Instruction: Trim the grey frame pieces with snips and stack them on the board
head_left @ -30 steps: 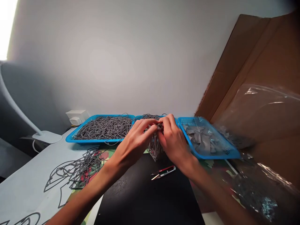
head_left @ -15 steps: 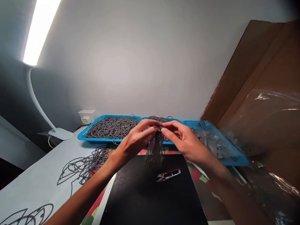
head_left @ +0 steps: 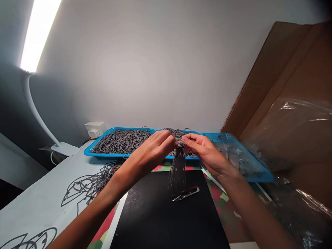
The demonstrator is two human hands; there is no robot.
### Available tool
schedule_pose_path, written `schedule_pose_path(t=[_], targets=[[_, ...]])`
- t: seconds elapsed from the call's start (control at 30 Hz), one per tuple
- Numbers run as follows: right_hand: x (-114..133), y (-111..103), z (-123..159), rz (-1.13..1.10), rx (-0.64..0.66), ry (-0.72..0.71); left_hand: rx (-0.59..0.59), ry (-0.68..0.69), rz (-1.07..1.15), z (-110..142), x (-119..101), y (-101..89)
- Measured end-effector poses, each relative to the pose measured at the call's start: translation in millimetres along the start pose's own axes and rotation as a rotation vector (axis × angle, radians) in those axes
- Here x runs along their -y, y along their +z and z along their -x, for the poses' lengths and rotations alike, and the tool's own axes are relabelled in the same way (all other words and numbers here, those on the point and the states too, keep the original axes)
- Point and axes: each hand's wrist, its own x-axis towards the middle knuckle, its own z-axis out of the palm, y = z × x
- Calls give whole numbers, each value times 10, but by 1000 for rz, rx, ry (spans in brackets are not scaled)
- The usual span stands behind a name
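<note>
Between my two hands hangs a bundle of thin grey cords (head_left: pixel 177 169), gathered at the top, its loose ends hanging over the black mat (head_left: pixel 166 221). My left hand (head_left: pixel 162 145) is closed on the bundle's top from the left, its fingertips mostly hidden behind the knuckles. From the right, my right hand (head_left: pixel 201 145) pinches the same gathered top between thumb and fingers. Thread snips (head_left: pixel 186 193) lie on the mat just below the cord ends, slightly to the right.
Blue baskets (head_left: pixel 89 151) heaped with grey cords line the wall. A third blue basket (head_left: pixel 264 176) at right holds clear plastic bags. Loose cord loops (head_left: pixel 88 183) lie on the white table (head_left: pixel 41 197). A lamp (head_left: pixel 41 114) stands left; cardboard (head_left: pixel 261 76) leans at right.
The bundle has shifted slightly right and hangs a little lower. My left hand has turned so its knuckles cover its fingertips. The snips stay on the mat.
</note>
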Motion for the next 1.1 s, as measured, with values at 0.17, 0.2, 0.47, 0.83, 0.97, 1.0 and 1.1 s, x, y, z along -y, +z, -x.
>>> schedule_pose_path(t=[0.17, 0.2, 0.47, 0.83, 0.97, 1.0, 1.1], targets=[[-177, 63, -39, 149, -185, -79, 185, -104, 59, -99, -153, -56], [-209, 69, -53, 181, -221, -98, 192, -141, 111, -112, -185, -56], [-569, -224, -295, 363, -492, -110, 300, -260, 455, -86, -321, 66], [-269, -315, -164, 275, -32, -156, 156, -544, 691, -96, -110, 102], [-142, -165, -62, 197, 80, -172, 39, -645, 903, -54, 0, 189], [-133, -154, -52, 183, 79, -177, 21, -652, 935, -51, 8, 193], [-109, -130, -23, 215, 94, -196, -15, -683, 988, -62, -3, 174]])
